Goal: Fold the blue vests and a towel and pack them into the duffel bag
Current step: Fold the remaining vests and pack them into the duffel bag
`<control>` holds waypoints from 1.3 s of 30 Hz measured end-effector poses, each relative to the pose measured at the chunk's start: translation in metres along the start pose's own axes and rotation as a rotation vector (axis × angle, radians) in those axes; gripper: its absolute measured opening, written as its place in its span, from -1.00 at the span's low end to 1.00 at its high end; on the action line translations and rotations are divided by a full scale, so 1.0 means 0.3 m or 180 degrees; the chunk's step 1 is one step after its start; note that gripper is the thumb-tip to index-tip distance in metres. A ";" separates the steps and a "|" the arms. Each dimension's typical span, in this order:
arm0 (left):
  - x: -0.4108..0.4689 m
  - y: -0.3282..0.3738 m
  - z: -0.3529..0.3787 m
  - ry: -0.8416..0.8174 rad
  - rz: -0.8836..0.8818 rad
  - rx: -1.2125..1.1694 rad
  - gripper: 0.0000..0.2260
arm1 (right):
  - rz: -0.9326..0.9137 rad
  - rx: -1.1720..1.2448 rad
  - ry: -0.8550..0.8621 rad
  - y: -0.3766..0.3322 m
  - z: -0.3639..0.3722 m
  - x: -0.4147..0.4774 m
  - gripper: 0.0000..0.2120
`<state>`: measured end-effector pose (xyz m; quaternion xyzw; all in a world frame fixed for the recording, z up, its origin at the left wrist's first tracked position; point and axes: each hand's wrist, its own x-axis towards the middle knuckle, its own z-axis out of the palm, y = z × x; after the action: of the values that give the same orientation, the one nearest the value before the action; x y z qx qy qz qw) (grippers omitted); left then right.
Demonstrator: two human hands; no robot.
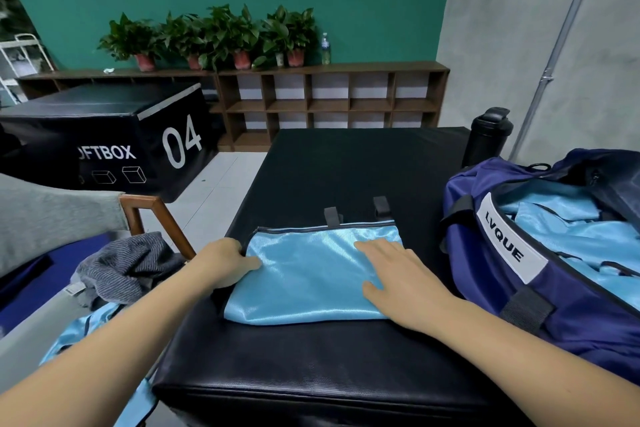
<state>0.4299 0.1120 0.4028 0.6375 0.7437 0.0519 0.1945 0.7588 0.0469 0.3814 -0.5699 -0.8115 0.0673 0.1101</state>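
Note:
A folded light-blue vest [308, 277] with dark trim and two dark tabs lies on the black padded block [329, 367] in front of me. My left hand [225, 262] grips its left edge, fingers tucked under and thumb on top. My right hand [398, 274] presses flat on its right side with straight fingers. The navy duffel bag [540, 291] stands open at the right with folded blue vests [581, 236] inside. A grey striped towel [128, 265] lies crumpled on the chair at the left. Another blue vest [86, 326] hangs below the towel.
A black bottle [486, 135] stands at the block's far right corner. A grey chair with a wooden arm [159, 218] is at the left. Behind it sits a black soft box [114, 135] marked 04, and a wooden shelf [329, 104] with potted plants lines the green wall.

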 end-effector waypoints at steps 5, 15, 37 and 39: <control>0.011 -0.018 -0.026 0.0166 -0.0173 -0.0655 -0.78 | -0.0012 0.0076 0.0042 -0.002 -0.002 -0.010 -0.37; 0.013 -0.033 -0.123 0.0557 -0.0178 -0.1504 -0.73 | -0.0062 0.0168 0.0023 -0.005 -0.020 -0.029 -0.43; -0.101 0.340 0.105 -0.0451 0.0783 -0.1955 -0.69 | -0.0073 0.0011 -0.0218 0.008 0.002 -0.027 -0.51; -0.121 0.341 0.121 -0.0509 0.0857 -0.1993 -0.67 | -0.0080 0.0031 -0.0214 0.008 0.000 -0.027 -0.48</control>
<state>0.5419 0.0891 0.4107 0.6414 0.5834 0.2526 0.4296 0.7635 0.0401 0.3799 -0.5566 -0.8215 0.0890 0.0863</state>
